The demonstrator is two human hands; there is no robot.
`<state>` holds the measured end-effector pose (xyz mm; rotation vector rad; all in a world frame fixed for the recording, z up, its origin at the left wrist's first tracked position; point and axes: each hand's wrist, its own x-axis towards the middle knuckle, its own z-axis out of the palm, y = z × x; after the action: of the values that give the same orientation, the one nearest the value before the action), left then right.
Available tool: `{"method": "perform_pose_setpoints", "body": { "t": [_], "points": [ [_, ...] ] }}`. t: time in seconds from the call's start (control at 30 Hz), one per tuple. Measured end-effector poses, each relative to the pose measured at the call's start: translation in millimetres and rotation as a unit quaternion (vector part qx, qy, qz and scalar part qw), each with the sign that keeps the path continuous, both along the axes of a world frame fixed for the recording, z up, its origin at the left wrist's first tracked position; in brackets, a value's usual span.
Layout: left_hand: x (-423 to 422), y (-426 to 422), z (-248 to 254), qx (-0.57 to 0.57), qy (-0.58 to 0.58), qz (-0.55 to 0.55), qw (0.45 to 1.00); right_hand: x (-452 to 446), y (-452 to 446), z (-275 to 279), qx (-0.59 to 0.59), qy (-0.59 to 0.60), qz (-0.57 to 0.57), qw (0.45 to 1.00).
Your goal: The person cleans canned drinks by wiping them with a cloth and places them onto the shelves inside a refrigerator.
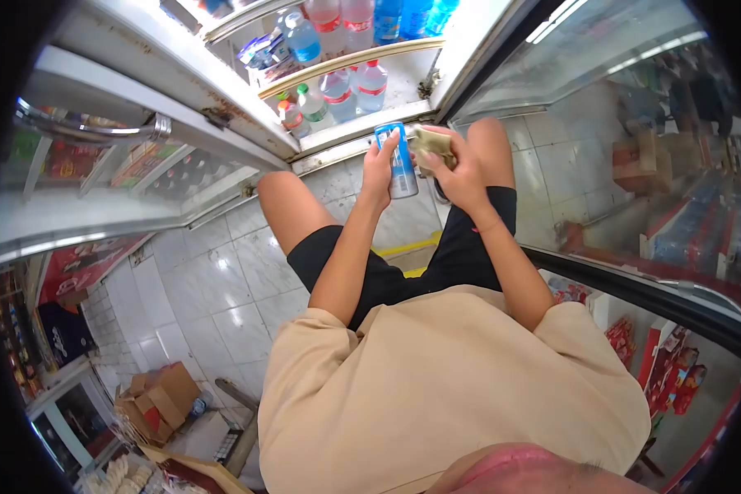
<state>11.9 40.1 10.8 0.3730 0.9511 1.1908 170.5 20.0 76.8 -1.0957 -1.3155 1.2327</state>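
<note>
Now the blue can (pixel 403 174) is held in the left hand (pixel 376 174), slightly slanted, with the thumb laid against its upper side. Just to the right of it, a crumpled olive cloth (pixel 434 146) is gripped in the right hand (pixel 466 174), bunched between thumb and fingers. So the can is framed between the two hands, with both closed around what they carry; whether it is touched by the cloth cannot be told from here. Can and cloth are held between the knees, above the tiled floor (pixel 259 255). Straight beyond them, bottles (pixel 371 86) are lined up low in the cooler (pixel 469 62), and the right side is flanked by a glass door (pixel 584 156).
</note>
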Motion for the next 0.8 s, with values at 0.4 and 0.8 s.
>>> {"method": "perform_pose_setpoints", "body": {
  "t": [0.4, 0.8],
  "points": [
    [6.7, 3.4, 8.3, -0.02, -0.037, 0.011, 0.999, 20.3, -21.2, -16.0, 0.02, -0.188, 0.02, 0.982],
    [4.2, 8.9, -34.1, -0.007, -0.01, 0.044, 0.999, 0.4, -30.0, -19.4, 0.075, -0.216, 0.092, 0.969]
  ]
}}
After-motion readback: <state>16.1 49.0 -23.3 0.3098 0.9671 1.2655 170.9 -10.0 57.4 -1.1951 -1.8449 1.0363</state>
